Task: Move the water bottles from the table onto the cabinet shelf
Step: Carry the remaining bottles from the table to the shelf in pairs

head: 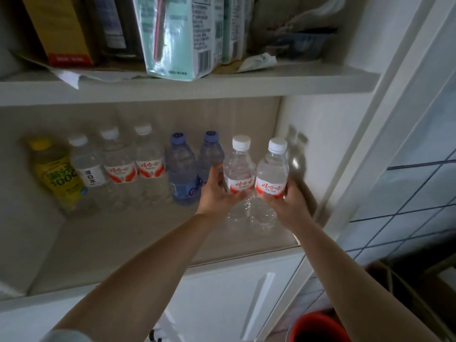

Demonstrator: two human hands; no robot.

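Note:
Two clear water bottles with white caps and red-and-white labels stand at the right end of the cabinet shelf (138, 240). My left hand (217, 191) grips the left bottle (239, 174) around its label. My right hand (288, 201) grips the right bottle (271, 178) the same way. Both bottles are upright, side by side, their bases at the shelf surface. To their left a row of bottles stands on the shelf: two blue-capped bottles (181, 169), two more red-labelled ones (148, 161), a white-labelled bottle (86, 166) and a yellow drink bottle (58, 174).
The shelf above (197, 87) holds cartons, boxes and bags, one carton overhanging its edge. The cabinet's right wall (318, 144) is close beside the right bottle. White cabinet doors (222, 292) are below. A red bucket (318, 328) sits on the floor at lower right.

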